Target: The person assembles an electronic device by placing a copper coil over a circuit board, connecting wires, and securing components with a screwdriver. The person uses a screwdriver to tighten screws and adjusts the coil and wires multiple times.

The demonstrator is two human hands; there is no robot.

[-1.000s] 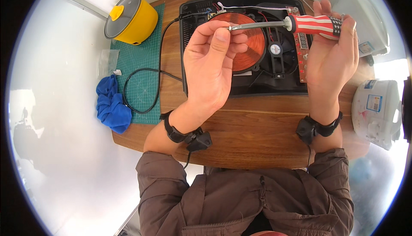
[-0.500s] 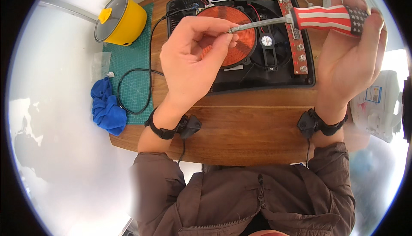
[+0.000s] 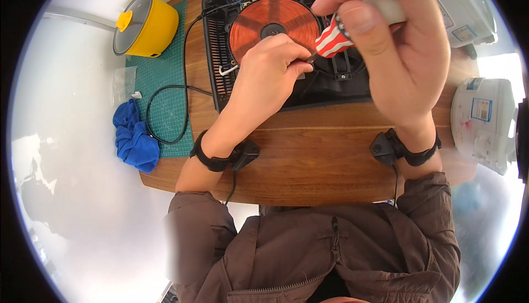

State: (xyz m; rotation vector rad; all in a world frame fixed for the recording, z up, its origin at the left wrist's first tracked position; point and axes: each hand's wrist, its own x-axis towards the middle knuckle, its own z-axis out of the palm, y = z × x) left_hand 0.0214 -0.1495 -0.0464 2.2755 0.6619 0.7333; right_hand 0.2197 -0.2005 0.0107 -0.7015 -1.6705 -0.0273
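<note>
A screwdriver with a red-and-white striped handle (image 3: 333, 41) is held up over an opened induction cooker. My right hand (image 3: 405, 55) is closed round the handle and covers most of it. At the screwdriver's other end, the thumb and fingers of my left hand (image 3: 268, 74) pinch its metal shaft near the tip; most of the shaft is hidden. Below lies the cooker's black housing (image 3: 308, 100), with a round copper coil (image 3: 248, 33) inside it, partly behind my left hand. My right hand blocks the view of the housing's right side.
On a green cutting mat (image 3: 171, 104) to the left stand a yellow pot with a lid (image 3: 160, 30) and a crumpled blue cloth (image 3: 135, 143). A black cord (image 3: 149, 113) loops across the mat to the cooker. White containers (image 3: 479, 118) stand at the right of the wooden table (image 3: 308, 165).
My right hand has moved left and swung the screwdriver, so its handle now hides the cooker's red circuit board. My left hand has shifted slightly down and right, still pinching the shaft.
</note>
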